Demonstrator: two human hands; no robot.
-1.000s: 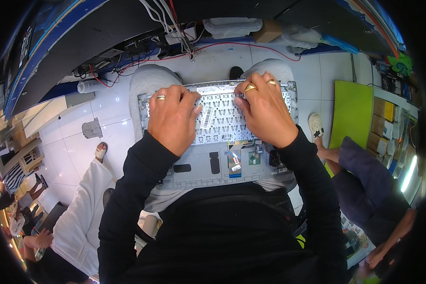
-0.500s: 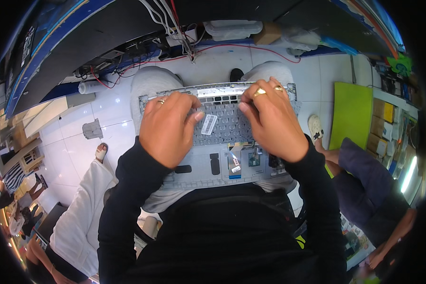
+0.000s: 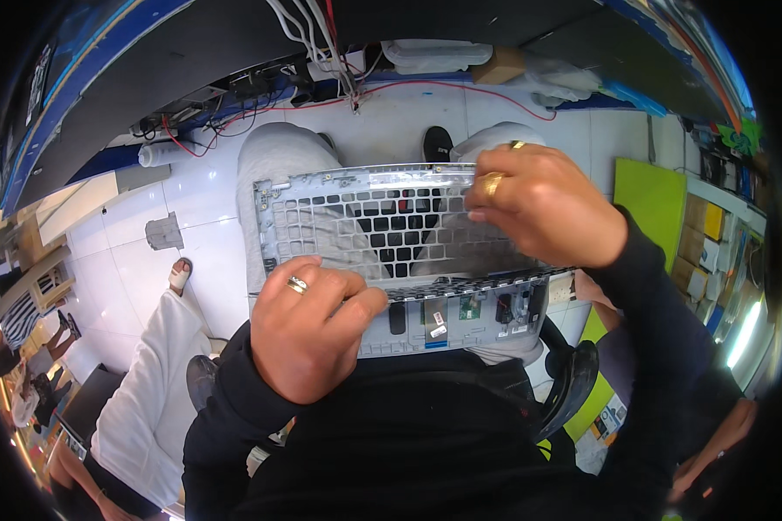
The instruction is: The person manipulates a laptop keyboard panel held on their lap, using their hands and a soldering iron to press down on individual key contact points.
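Note:
A grey laptop top case (image 3: 311,184) lies across my lap, underside up, its grid of key openings bare so that my trousers and the floor show through. A thin laptop keyboard (image 3: 487,285), seen nearly edge-on, is tilted up along the near side of that grid. My left hand (image 3: 313,326) is closed at the keyboard's left end, and its fingertips are partly hidden. Over the far right of the grid, my right hand (image 3: 539,204) has its fingers pinched; what is between them cannot be made out. A ribbon cable (image 3: 435,323) lies on the palm rest part.
Beyond my knees stands a dark desk (image 3: 460,22) with white cables (image 3: 321,43) hanging under it. A red cable (image 3: 460,84) runs over the tiled floor. Seated people are close on both sides, and a green panel (image 3: 647,204) is at the right.
The keyboard has come off the key grid and tilted toward me, baring the openings. My left hand has moved nearer to me; my right hand has moved to the right.

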